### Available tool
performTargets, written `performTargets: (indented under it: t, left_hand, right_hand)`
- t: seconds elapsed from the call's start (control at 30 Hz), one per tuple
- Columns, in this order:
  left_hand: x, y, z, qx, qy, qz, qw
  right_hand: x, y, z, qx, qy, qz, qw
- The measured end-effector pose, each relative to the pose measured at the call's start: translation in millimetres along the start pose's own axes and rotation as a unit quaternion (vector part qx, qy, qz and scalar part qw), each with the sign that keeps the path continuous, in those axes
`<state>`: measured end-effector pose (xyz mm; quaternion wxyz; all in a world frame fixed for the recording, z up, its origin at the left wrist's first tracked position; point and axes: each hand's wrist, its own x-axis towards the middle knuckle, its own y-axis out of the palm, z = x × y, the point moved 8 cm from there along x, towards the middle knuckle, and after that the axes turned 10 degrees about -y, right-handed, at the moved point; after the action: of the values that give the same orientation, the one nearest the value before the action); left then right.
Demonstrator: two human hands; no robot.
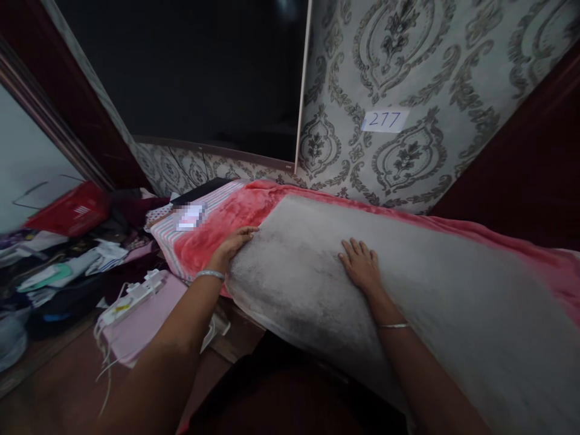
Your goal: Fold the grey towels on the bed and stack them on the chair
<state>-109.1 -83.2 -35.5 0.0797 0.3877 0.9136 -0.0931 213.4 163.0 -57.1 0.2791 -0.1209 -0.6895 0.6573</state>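
Observation:
A long grey fabric sheet with darker stained patches lies over a pink-red blanket. My left hand rests at the sheet's left edge, fingers stretched out toward the blanket. My right hand lies flat on the middle of the sheet with its fingers spread. Each wrist wears a silver bangle. Whether the left fingertips pinch any cloth is not visible; they look extended along the edge.
A large dark television hangs on the patterned wall, beside a paper marked 277. At left are a red bag, piled clothes and a white power strip with cords on a pink box.

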Motion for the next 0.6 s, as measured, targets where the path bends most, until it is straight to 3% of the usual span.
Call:
performTargets:
  t: [0.13, 0.33, 0.6]
  left_hand:
    - [0.4, 2.5, -0.4, 0.003, -0.007, 0.013, 1.0]
    - [3.6, -0.4, 6.4, 0.008, -0.012, -0.023, 1.0]
    - [6.6, 0.9, 4.6, 0.0, -0.006, -0.025, 1.0]
  right_hand:
    - [0.3, 0.4, -0.2, -0.001, 0.0, -0.006, 1.0]
    - [0.8, -0.1, 0.2, -0.005, -0.003, -0.008, 1.0]
    - [0.4, 1.1, 0.2, -0.001, 0.0, -0.002, 1.0]
